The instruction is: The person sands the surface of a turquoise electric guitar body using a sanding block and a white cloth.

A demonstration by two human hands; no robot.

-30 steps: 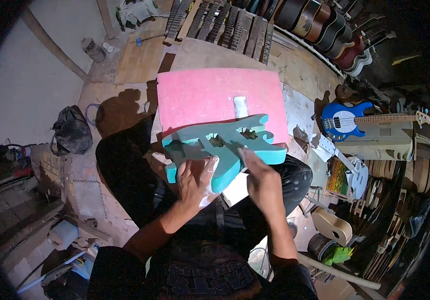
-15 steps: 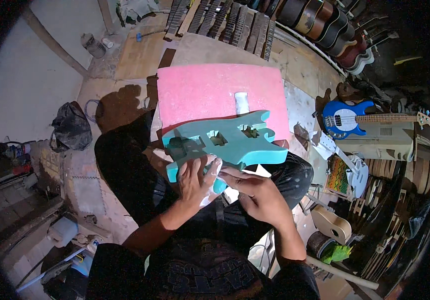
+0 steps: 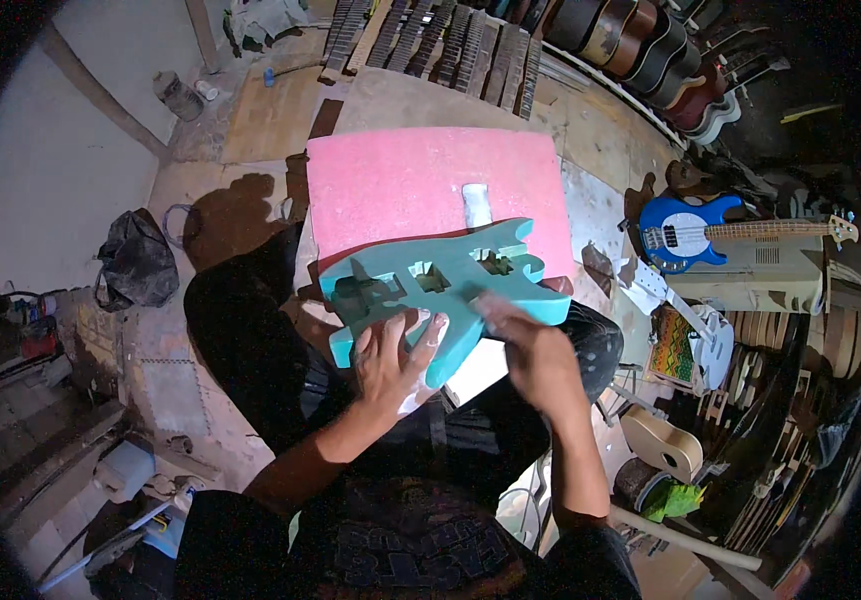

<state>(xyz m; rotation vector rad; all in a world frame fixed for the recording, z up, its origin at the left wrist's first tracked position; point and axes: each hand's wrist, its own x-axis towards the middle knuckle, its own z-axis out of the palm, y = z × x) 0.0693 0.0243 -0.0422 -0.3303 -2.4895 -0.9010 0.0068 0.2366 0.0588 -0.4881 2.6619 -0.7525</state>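
Note:
A teal electric guitar body (image 3: 405, 257) with cut-out cavities lies tilted across my lap, its far side over a pink foam sheet (image 3: 430, 165). My left hand (image 3: 388, 362) rests on its near left part, fingers and thumb spread on the top face. White dust coats the thumb and fingertips. My right hand (image 3: 538, 350) is against the face near the middle, right of the left hand. Its fingers are smeared by motion, so I cannot see whether anything is under them. On the foam beyond the body lies a small white strip (image 3: 476, 205).
Several fretted necks (image 3: 430, 45) lie in a row at the back. Guitar bodies (image 3: 640, 50) stand lined up at the far right. A blue bass guitar (image 3: 685, 235) lies to the right, above an unfinished pale guitar body (image 3: 660, 443). A black plastic bag (image 3: 137, 260) sits at the left.
My right hand has moved from the body's near edge beside my left thumb up and rightward onto its top face. The left hand stays on the guitar body.

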